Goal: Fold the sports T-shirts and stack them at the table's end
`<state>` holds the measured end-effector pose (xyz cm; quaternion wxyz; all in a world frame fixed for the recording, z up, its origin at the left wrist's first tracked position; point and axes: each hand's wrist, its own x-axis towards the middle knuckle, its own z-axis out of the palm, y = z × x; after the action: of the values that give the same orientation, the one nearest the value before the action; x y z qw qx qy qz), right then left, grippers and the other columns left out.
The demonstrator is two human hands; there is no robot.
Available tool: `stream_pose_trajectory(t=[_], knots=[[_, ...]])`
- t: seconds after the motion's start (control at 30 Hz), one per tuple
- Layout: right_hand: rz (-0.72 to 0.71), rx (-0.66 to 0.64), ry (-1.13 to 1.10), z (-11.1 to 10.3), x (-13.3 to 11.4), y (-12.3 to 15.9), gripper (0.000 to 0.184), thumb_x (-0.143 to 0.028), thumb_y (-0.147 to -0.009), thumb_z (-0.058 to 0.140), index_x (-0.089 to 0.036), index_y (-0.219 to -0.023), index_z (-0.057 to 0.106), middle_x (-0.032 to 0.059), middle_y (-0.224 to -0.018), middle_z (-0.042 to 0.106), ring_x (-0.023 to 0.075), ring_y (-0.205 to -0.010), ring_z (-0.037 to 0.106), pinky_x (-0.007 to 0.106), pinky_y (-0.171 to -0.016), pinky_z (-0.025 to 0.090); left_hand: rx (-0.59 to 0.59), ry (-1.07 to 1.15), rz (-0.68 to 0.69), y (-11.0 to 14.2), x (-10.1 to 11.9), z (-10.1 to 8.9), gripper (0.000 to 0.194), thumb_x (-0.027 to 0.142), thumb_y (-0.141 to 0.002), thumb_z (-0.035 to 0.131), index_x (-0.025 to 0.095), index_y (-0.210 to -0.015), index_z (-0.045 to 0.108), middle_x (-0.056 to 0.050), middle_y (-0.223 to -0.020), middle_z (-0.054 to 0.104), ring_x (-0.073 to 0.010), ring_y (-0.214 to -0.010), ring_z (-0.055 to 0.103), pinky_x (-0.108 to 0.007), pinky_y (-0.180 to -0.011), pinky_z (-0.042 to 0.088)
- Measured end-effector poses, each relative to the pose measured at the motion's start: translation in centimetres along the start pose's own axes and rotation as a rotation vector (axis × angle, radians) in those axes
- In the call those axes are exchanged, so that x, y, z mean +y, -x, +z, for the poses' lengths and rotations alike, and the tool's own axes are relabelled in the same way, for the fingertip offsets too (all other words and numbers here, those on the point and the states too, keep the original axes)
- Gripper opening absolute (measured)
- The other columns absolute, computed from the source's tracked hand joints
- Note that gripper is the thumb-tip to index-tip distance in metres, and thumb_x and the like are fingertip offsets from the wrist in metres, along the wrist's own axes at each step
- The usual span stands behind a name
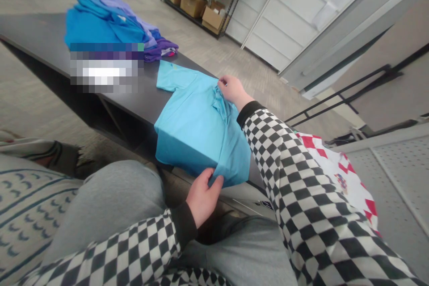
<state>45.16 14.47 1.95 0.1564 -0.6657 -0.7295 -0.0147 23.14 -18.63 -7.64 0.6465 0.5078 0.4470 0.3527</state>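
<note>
A light blue short-sleeved T-shirt (197, 116) lies over the dark table, its lower part draping past the near edge. My left hand (205, 194) pinches the shirt's hanging hem between thumb and fingers. Farther off, my right hand (231, 89) has its fingers closed on bunched cloth near the collar, at the table's far side. One sleeve points to the far left; the shirt's right part is folded over and creased.
A heap of blue and purple clothes (103, 20) sits on the dark table (134, 98), beside a pixelated patch. A red-and-white checked garment (348, 178) lies to the right. Beyond are a shelf with cardboard boxes (192, 2), white cabinets (268, 22) and a black metal rail (342, 96).
</note>
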Motion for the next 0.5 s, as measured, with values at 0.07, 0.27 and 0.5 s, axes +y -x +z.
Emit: stream_pose_trajectory(t=[0.07,0.27,0.5], knots=[[0.000,0.127,-0.010,-0.4,0.3,0.3,0.031,-0.031,-0.110,0.055,-0.018,-0.121,0.081,0.0163,-0.123,0.084,0.0339,-0.119,0.076,0.052,-0.115,0.061,-0.034,0.040,0.010,-0.2,0.0,-0.5,0.036,0.055,-0.103,0.064,0.021,-0.099,0.075,-0.004,-0.090,0.076,-0.0225,-0.084,0.068,-0.035,-0.081,0.051],[-0.032,0.038,-0.036,-2.7,1.8,4.2,0.031,-0.029,-0.107,0.057,-0.017,-0.121,0.083,0.0147,-0.122,0.085,0.0337,-0.116,0.077,0.049,-0.111,0.060,-0.027,0.193,0.031,-1.0,1.1,-2.1,0.043,0.060,-0.091,0.083,0.018,-0.104,0.083,-0.009,-0.097,0.084,-0.0244,-0.090,0.077,-0.035,-0.085,0.063],[-0.049,-0.156,-0.054,-2.5,5.0,11.1,0.049,-0.044,-0.114,0.055,-0.017,-0.145,0.081,0.0161,-0.156,0.076,0.0350,-0.149,0.068,0.050,-0.131,0.049,0.025,0.117,0.123,-1.7,2.2,-3.1,0.037,0.055,-0.095,0.087,0.019,-0.100,0.078,-0.004,-0.091,0.079,-0.0183,-0.082,0.071,-0.028,-0.079,0.059]])
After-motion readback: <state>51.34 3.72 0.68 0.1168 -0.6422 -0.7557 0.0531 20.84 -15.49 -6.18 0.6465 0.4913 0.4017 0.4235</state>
